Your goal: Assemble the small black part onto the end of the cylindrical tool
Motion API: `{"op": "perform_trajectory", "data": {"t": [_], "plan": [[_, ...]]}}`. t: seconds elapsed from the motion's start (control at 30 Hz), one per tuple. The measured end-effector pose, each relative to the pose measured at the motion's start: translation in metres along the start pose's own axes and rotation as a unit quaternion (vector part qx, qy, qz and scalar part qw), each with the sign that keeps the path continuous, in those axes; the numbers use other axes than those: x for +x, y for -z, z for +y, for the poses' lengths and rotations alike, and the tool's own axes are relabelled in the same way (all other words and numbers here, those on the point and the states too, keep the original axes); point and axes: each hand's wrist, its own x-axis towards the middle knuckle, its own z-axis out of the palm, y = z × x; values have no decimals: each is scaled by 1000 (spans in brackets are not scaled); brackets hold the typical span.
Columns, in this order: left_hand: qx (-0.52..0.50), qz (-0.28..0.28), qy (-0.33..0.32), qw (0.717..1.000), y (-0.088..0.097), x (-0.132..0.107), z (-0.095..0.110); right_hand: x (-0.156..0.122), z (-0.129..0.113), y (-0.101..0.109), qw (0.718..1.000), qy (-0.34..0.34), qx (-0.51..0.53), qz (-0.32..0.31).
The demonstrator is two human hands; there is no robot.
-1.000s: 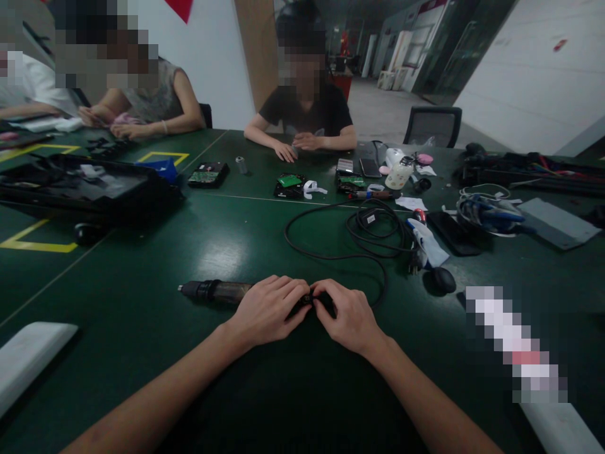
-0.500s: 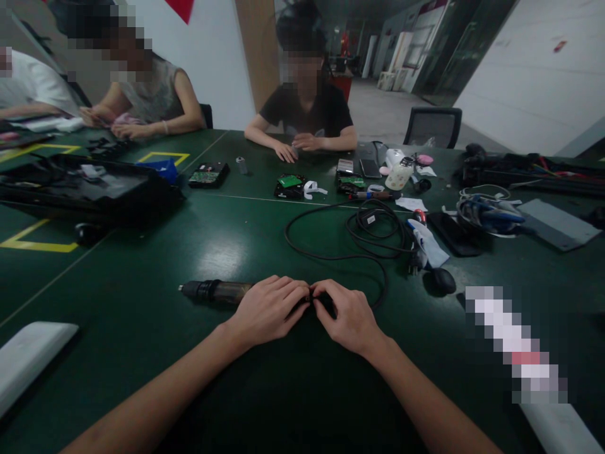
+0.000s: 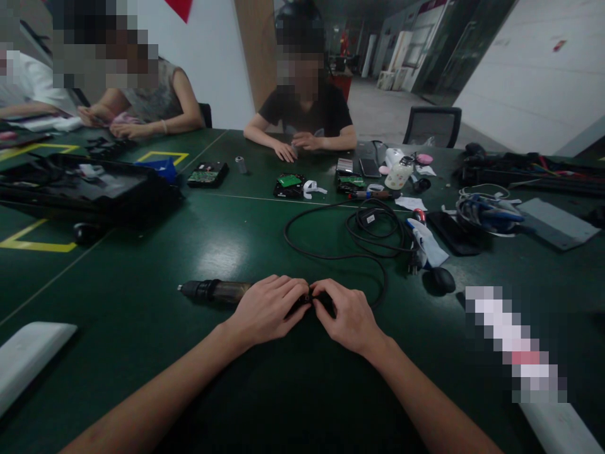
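An electric screwdriver [image 3: 230, 292] with a dark body lies across the green table, its bit pointing left. My left hand [image 3: 271, 307] is closed around its rear half and covers that part. My right hand [image 3: 347, 315] pinches the end of a black cable [image 3: 386, 280] at the screwdriver's tail. Thumbs and fingertips of both hands almost meet there. The small connector between them is mostly hidden, so I cannot tell whether it is seated. From behind my right hand the cable curves up into a loose coil beyond.
A mouse [image 3: 440, 280], a black phone-like slab [image 3: 456, 233] and a bundled blue cable [image 3: 489, 214] lie to the right. Opened circuit-board units [image 3: 289, 184] are at the back. A black casing [image 3: 89, 189] stands left. Co-workers sit across the table [image 3: 227, 391].
Both hands stay at the screwdriver's tail with hardly any movement. The view shifts very slightly.
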Motion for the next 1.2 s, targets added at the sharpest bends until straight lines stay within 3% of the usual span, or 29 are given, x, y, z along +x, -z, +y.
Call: {"op": "perform_trajectory", "data": {"t": [0.13, 0.3, 0.47, 0.63, 0.8, 1.0, 1.2], "plan": [[-9, 3, -25, 1000, 1, 1, 0, 0, 0, -1, 1000, 1, -1, 7], [5, 10, 13, 1000, 0, 2, 1, -1, 1, -2, 1000, 0, 0, 13], [-9, -1, -14, 1000, 1, 2, 1, 0, 0, -1, 1000, 1, 3, 7], [8, -5, 13, 1000, 1, 2, 1, 0, 0, 0, 1000, 3, 4, 5], [-22, -11, -19, 1000, 5, 2, 0, 0, -1, 1, 1000, 1, 1, 2], [5, 5, 14, 1000, 0, 2, 1, 0, 0, 0, 1000, -1, 0, -1], [10, 3, -28, 1000, -2, 1, 1, 0, 1, -2, 1000, -1, 0, -1]]}}
